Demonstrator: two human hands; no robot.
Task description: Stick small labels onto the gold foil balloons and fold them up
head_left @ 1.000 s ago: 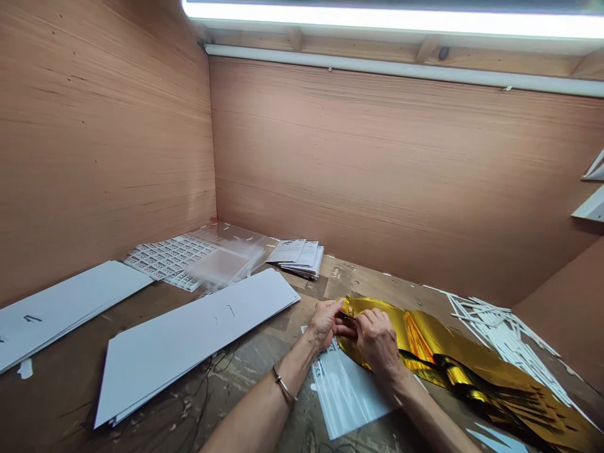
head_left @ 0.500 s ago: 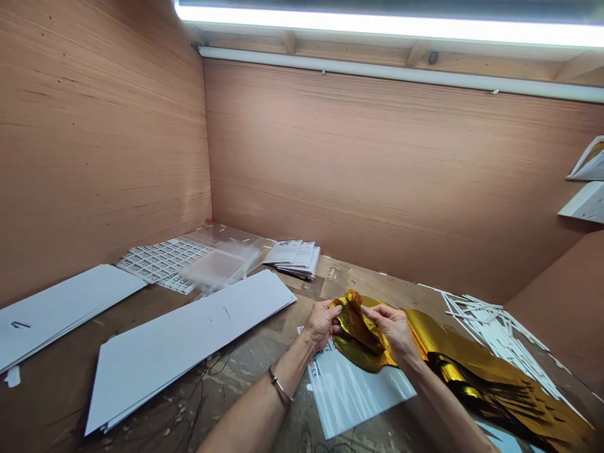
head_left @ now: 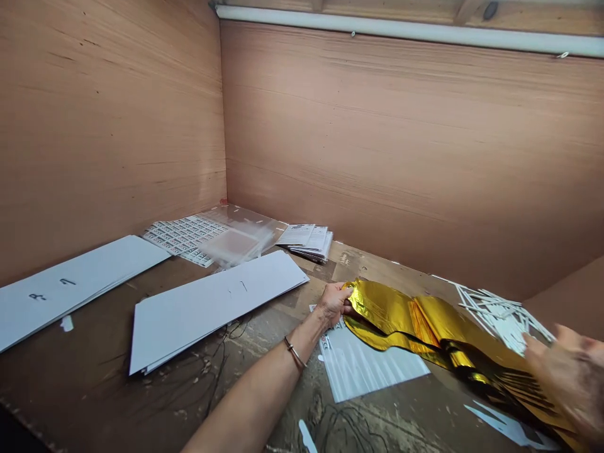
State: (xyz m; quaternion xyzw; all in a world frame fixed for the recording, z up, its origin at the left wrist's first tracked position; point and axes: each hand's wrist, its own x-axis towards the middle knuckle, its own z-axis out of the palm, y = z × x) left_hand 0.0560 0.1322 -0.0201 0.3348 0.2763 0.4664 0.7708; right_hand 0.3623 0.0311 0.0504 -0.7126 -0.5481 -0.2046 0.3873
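My left hand (head_left: 334,303), with a bracelet at the wrist, pinches the rounded near end of a flat gold foil balloon (head_left: 384,308). More shiny gold foil spreads in folded layers toward the lower right. Beneath the held end, a clear plastic sleeve (head_left: 372,371) with small printed marks lies on the table. My right hand (head_left: 569,377) is at the right edge, over the far end of the foil and close to a heap of thin white sticks (head_left: 500,314). Motion smears its fingers, and I cannot make out anything in it.
Two stacks of long white card, a left one (head_left: 80,286) and a middle one (head_left: 217,308), lie on the brown table. Behind them are a printed label sheet (head_left: 182,236), clear plastic bags (head_left: 240,245) and printed packets (head_left: 306,240). Wooden walls (head_left: 401,157) enclose the back and sides.
My right hand has let go of the foil's near end and swung right, toward the white sticks. The bunched foil at my left hand now lies flatter. The view has tilted down.
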